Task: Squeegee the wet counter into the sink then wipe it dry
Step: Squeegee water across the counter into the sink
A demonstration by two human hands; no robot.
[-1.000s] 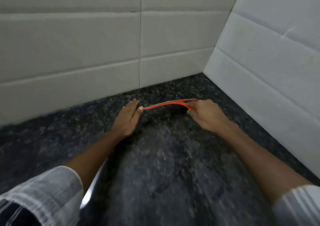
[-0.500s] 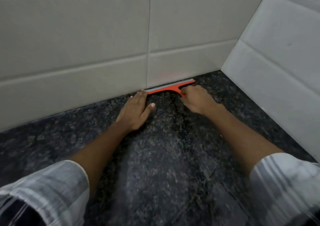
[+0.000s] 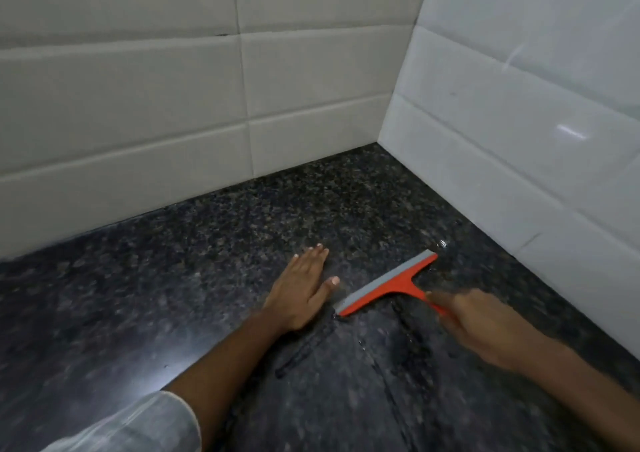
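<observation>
An orange squeegee (image 3: 389, 285) with a grey rubber blade lies blade-down on the dark speckled granite counter (image 3: 214, 244), slanting from lower left to upper right. My right hand (image 3: 485, 327) is closed around its handle, blurred by motion. My left hand (image 3: 304, 289) rests flat on the counter with fingers together, its thumb close to the blade's left end. Wet streaks and droplets show on the stone below and around the blade. No sink is in view.
White tiled walls meet in a corner: the back wall (image 3: 156, 122) runs along the counter's far edge and the side wall (image 3: 519, 122) closes off the right. A small water glint (image 3: 442, 243) sits near the side wall.
The squeegee was pressed against the base of the back wall; it has since been drawn toward me across the counter. My left hand came back with it, staying flat.
</observation>
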